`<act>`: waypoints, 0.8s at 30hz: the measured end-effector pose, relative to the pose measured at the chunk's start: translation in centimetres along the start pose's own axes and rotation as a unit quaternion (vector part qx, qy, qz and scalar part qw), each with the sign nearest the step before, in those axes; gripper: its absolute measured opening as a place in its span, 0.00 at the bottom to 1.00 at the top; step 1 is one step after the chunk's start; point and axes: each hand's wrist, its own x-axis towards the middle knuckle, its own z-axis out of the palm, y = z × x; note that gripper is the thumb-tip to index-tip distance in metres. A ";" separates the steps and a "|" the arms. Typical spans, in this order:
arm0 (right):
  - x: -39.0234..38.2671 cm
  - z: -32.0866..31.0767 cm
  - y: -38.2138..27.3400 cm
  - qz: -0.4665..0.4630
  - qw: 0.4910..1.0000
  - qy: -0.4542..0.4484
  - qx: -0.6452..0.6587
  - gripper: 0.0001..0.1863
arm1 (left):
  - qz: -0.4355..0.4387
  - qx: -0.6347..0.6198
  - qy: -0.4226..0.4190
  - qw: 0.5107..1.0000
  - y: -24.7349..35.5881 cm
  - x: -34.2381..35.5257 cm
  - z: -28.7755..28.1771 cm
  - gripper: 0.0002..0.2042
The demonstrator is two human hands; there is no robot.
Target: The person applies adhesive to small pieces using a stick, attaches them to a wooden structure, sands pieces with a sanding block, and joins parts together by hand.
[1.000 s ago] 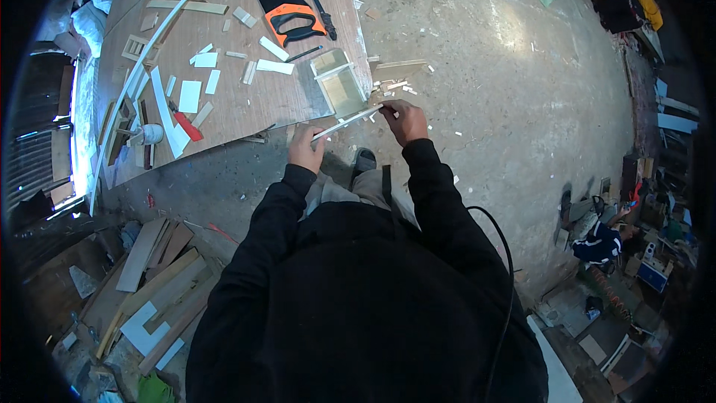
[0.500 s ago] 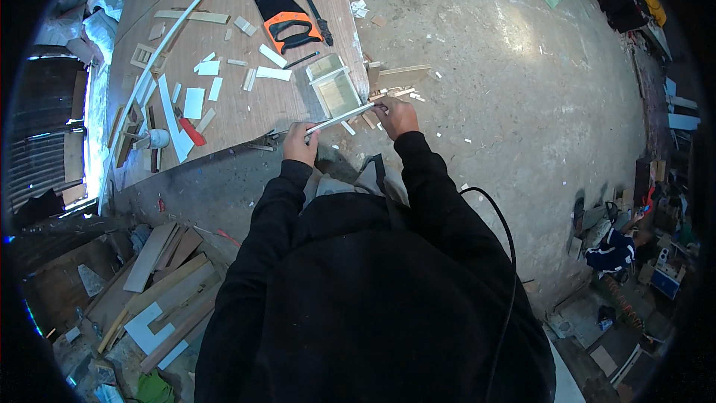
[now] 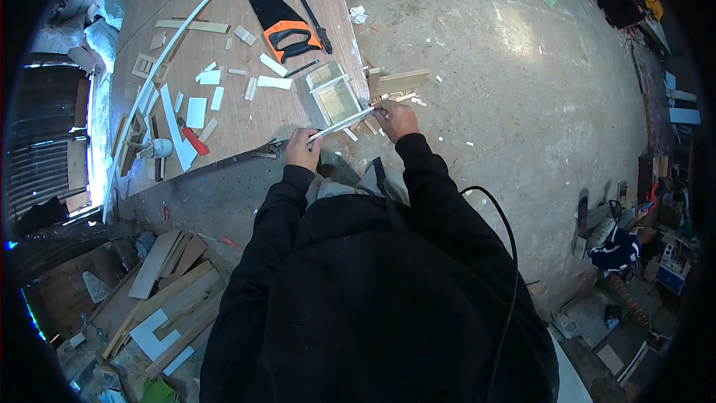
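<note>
A narrow white strip (image 3: 341,125) spans my two hands near the table's front corner. My left hand (image 3: 301,151) is closed around its left end. At the other end, the fingers of my right hand (image 3: 400,119) pinch together on the strip, with a small dark thing showing at the fingertips that is too small to name. Just beyond the strip, a small open wooden box (image 3: 319,75) with a crosspiece sits on the table corner. Whether the strip touches the box I cannot tell.
On the wooden table (image 3: 246,123) lie a handsaw (image 3: 287,37) with an orange and black handle, a long dark tool (image 3: 312,19), a red-handled tool (image 3: 195,142) and several white offcuts. A long bent strip (image 3: 160,67) runs along the left. Wood scraps (image 3: 403,80) lie beyond the table's right edge.
Both hands stay closed on the strip and have barely moved. The table and its things appear shifted slightly in the picture as the view turns a little.
</note>
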 end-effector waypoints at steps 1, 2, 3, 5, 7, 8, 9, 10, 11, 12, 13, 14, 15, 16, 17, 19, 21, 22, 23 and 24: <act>0.0 0.0 -0.1 -0.005 1.000 0.001 0.002 0.08 | 0.002 -0.005 0.001 1.000 0.0 0.0 0.0 0.08; 0.0 -0.1 -0.1 -0.005 1.000 0.001 0.002 0.08 | 0.002 -0.005 0.001 1.000 -0.1 0.0 0.1 0.08; 0.1 0.0 -0.1 0.001 1.000 0.003 0.007 0.08 | 0.005 -0.003 0.004 1.000 -0.1 0.1 0.1 0.08; 0.2 0.0 0.0 0.006 1.000 0.005 0.013 0.08 | 0.008 0.000 0.007 1.000 -0.2 0.2 0.2 0.08; 0.2 0.0 0.0 0.006 1.000 0.002 0.014 0.08 | 0.009 0.003 0.007 1.000 -0.3 0.2 0.2 0.08; 0.2 0.0 -0.1 0.005 1.000 0.001 0.014 0.08 | 0.008 0.003 0.008 1.000 -0.4 0.1 0.2 0.08; 0.2 0.0 -0.1 0.000 1.000 0.000 0.015 0.08 | 0.009 0.003 0.007 1.000 -0.4 0.1 0.2 0.08; 0.2 0.0 0.0 -0.005 1.000 0.000 0.016 0.08 | 0.009 0.003 0.006 1.000 -0.4 0.1 0.2 0.08; 0.2 -0.1 0.0 -0.005 1.000 0.000 0.016 0.08 | 0.009 0.003 0.006 1.000 -0.4 0.1 0.2 0.08; 0.2 -0.1 0.0 -0.004 1.000 -0.007 0.016 0.08 | 0.005 0.002 0.003 1.000 -0.4 0.1 0.1 0.08; 0.2 -0.1 0.0 -0.003 1.000 -0.015 0.016 0.08 | 0.002 0.002 0.000 1.000 -0.3 0.0 0.0 0.08; 0.2 -0.1 -0.1 -0.004 1.000 -0.016 0.016 0.08 | 0.001 0.002 0.000 1.000 -0.2 0.0 0.0 0.08; 0.2 0.0 0.1 -0.004 1.000 -0.010 0.013 0.08 | 0.008 -0.004 0.004 1.000 0.0 0.2 -0.1 0.08; 0.2 0.1 0.4 -0.004 1.000 -0.004 0.009 0.08 | 0.015 -0.009 0.007 1.000 0.2 0.3 -0.1 0.08; 0.2 0.1 0.6 -0.004 1.000 -0.003 0.008 0.08 | 0.016 -0.010 0.007 1.000 0.5 0.5 -0.1 0.08; 0.1 0.2 0.4 0.007 1.000 -0.011 -0.003 0.09 | 0.011 -0.015 0.000 1.000 0.6 0.4 -0.2 0.08; 0.2 0.0 0.2 0.002 1.000 -0.015 -0.005 0.09 | 0.013 -0.017 0.002 1.000 0.5 0.4 -0.4 0.07; 0.3 -0.2 -0.1 -0.003 1.000 -0.019 -0.007 0.10 | 0.016 -0.020 0.003 1.000 0.4 0.4 -0.4 0.07; 0.3 -0.2 -0.3 -0.004 1.000 -0.020 -0.007 0.10 | 0.015 -0.019 0.004 1.000 0.3 0.4 -0.5 0.07; 0.2 -0.3 -0.4 -0.001 1.000 -0.021 -0.011 0.10 | 0.019 -0.015 0.004 1.000 0.3 0.4 -0.6 0.07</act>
